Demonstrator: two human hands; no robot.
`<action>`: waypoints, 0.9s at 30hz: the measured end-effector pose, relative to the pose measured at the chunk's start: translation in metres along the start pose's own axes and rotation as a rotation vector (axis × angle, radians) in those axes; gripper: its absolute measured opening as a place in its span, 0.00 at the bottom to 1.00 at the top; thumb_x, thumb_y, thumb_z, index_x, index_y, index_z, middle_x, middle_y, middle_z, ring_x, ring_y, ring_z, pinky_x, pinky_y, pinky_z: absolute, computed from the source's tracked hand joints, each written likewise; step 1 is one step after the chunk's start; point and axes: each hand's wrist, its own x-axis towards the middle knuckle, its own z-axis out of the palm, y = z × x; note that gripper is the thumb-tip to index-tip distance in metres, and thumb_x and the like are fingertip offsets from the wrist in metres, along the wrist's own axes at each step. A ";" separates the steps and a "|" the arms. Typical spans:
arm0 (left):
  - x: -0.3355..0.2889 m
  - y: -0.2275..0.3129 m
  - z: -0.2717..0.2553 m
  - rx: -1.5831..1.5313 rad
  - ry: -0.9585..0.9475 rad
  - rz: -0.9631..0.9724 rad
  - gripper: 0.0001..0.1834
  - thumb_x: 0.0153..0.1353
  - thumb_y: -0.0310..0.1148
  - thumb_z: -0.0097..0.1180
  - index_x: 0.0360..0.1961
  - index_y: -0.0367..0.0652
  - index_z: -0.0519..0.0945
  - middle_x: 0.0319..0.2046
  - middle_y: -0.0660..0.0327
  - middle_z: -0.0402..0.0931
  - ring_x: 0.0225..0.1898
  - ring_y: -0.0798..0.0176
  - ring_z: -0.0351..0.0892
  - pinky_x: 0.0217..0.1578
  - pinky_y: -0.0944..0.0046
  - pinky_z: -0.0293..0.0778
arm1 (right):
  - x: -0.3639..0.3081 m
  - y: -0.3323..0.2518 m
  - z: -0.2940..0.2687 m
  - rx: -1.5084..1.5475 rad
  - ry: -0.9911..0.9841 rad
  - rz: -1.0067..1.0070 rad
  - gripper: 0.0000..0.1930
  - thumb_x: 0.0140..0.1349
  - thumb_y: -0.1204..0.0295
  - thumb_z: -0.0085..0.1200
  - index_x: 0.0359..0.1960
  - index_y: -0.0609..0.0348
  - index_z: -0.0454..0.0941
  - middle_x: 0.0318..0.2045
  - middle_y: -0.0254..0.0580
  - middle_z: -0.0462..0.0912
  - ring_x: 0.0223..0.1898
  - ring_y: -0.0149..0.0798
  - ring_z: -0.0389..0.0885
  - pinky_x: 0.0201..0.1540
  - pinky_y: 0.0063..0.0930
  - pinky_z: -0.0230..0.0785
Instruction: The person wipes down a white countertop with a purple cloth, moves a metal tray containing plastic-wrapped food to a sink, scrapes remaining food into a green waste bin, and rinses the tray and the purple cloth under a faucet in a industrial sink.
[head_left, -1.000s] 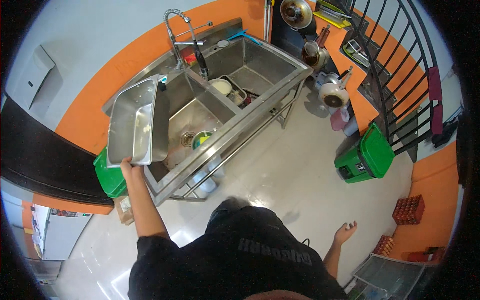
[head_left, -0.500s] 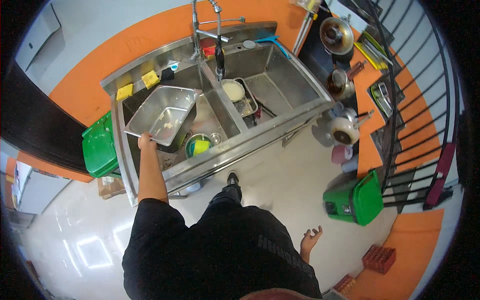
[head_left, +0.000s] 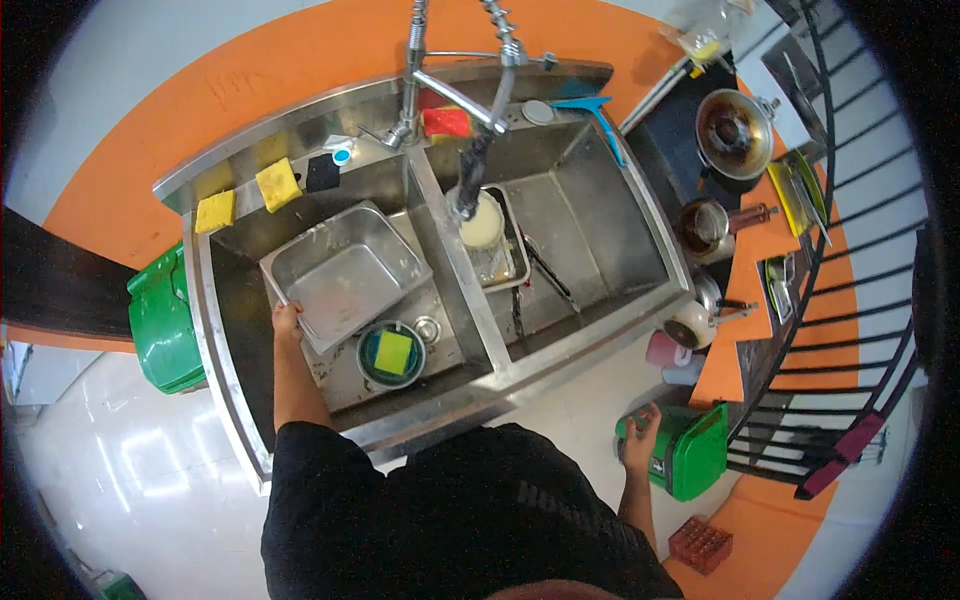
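Observation:
My left hand [head_left: 287,318] grips the near left rim of a deep rectangular steel pan [head_left: 350,278]. The pan sits tilted within the left sink basin, and a few pale smears show inside it. Beside its near right corner stands a round metal bowl [head_left: 364,368] with liquid and a yellow-green sponge [head_left: 393,352] in it. My right hand [head_left: 641,435] is off to the right, away from the sink; its fingers are apart and loosely curled, with nothing in them.
In the right basin [head_left: 590,225], a metal tray [head_left: 520,262] holds a pale round dish [head_left: 483,222] under the spray faucet [head_left: 470,175]. Yellow sponges [head_left: 278,185] line the back ledge. A green bin [head_left: 165,320] stands left, another green bin [head_left: 700,455] right. Pans [head_left: 735,135] fill the right side counter.
The pan has come down deeper into the left basin with my left hand on it, and fewer food scraps show inside. I am closer to the sink. My right hand has risen.

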 end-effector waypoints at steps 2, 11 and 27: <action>0.016 -0.010 0.003 0.003 -0.036 0.010 0.10 0.45 0.17 0.47 0.25 0.46 0.73 0.22 0.66 0.66 0.25 0.65 0.66 0.28 0.63 0.65 | 0.026 -0.041 0.016 0.040 -0.052 -0.079 0.29 0.62 0.78 0.53 0.66 0.56 0.59 0.50 0.46 0.70 0.41 0.35 0.72 0.42 0.29 0.69; 0.035 -0.030 0.031 -0.041 -0.093 0.024 0.14 0.46 0.20 0.50 0.36 0.40 0.78 0.28 0.62 0.77 0.29 0.63 0.75 0.35 0.62 0.73 | 0.139 -0.228 0.145 -0.015 -0.509 -0.371 0.29 0.63 0.73 0.58 0.65 0.58 0.62 0.57 0.45 0.71 0.48 0.35 0.75 0.46 0.28 0.71; -0.069 0.008 0.144 0.409 0.041 0.732 0.18 0.56 0.23 0.56 0.50 0.39 0.76 0.49 0.51 0.73 0.55 0.49 0.70 0.57 0.57 0.64 | 0.138 -0.385 0.344 0.453 -0.834 -0.383 0.24 0.66 0.74 0.55 0.61 0.59 0.61 0.48 0.38 0.77 0.45 0.32 0.78 0.46 0.24 0.75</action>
